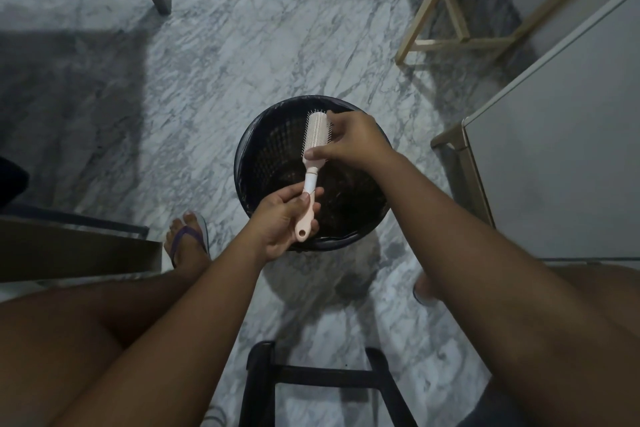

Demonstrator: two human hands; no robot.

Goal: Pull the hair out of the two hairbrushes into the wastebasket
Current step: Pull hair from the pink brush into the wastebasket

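Left foot (188, 241): in a sandal on the marble floor (207, 87), at about 8 o'clock from the wastebasket.

Left hand (284, 222): I have it closed around the handle of the hairbrush, thumb on top and the handle's end sticking out toward me, over the basket's rim at 7 o'clock.

Hairbrush (313, 149): pink and white, held in the air above the wastebasket, head pointing to 12 o'clock, handle to 6. The bristles show along both edges of the head. I cannot tell how much hair is caught in them.

Wastebasket (249, 163): round, black, lined with a dark bag, on the floor straight ahead of my knees. There is a dark tangle inside at its 5 o'clock side that looks like hair.

Right hand (349, 142): it sits on the brush head from 3 o'clock, fingers curled onto the bristles, thumb against the lower end of the head. It looks like a pinch on hair, but the strands are hidden.

Second hairbrush: not in sight.

Bench (554, 135): white, at 3 o'clock of the basket, nothing of mine visible on it.

Risks, as I judge them: a hard tug could twist the brush out of my left hand and drop it into the basket. Pulling sideways toward 3 o'clock could carry loose hair past the rim onto the floor.
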